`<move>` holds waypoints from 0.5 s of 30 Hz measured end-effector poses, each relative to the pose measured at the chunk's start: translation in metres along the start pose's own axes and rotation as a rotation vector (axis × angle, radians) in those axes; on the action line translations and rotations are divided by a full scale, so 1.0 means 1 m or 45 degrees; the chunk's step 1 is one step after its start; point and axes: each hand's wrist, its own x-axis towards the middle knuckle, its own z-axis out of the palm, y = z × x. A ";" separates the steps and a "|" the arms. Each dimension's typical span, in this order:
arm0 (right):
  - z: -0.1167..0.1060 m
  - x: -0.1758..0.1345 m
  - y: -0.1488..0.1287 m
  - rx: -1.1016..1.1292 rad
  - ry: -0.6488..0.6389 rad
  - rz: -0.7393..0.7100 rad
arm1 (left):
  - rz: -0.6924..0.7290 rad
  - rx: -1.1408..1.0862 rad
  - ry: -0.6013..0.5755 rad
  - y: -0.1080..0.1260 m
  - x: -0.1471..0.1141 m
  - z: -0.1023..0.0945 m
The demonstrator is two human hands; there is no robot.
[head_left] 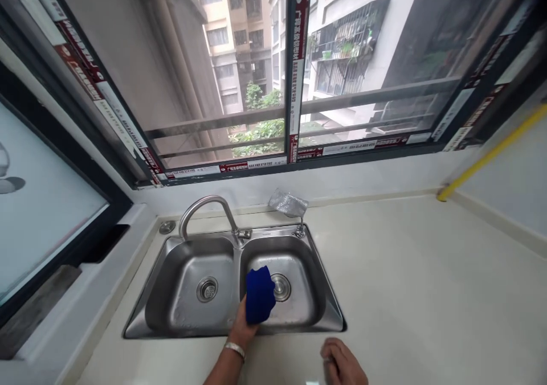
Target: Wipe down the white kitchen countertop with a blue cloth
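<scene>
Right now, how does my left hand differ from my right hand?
Your left hand holds what looks like a blue cloth; your right hand has its fingers curled, with nothing visible in it.
The left hand reaches over the sink; the right hand is at the counter, nearer you.
The left hand has a bracelet at its wrist; the right hand's wrist is out of view.
Both are ungloved.

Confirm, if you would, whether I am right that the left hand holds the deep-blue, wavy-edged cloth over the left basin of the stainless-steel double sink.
Not quite: the basin is wrong. The head view shows the left hand holding the deep-blue, wavy-edged cloth over the right basin of the stainless-steel double sink; the rest stands.
</scene>
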 end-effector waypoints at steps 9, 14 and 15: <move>0.019 0.070 -0.092 1.478 -0.398 0.893 | -0.127 -0.300 -0.260 -0.011 -0.046 0.043; 0.018 0.064 -0.104 1.534 -0.434 1.014 | -0.222 -0.113 -0.270 -0.028 -0.051 0.041; 0.016 0.061 -0.100 1.507 -0.389 1.016 | -0.232 -0.085 -0.279 -0.030 -0.051 0.040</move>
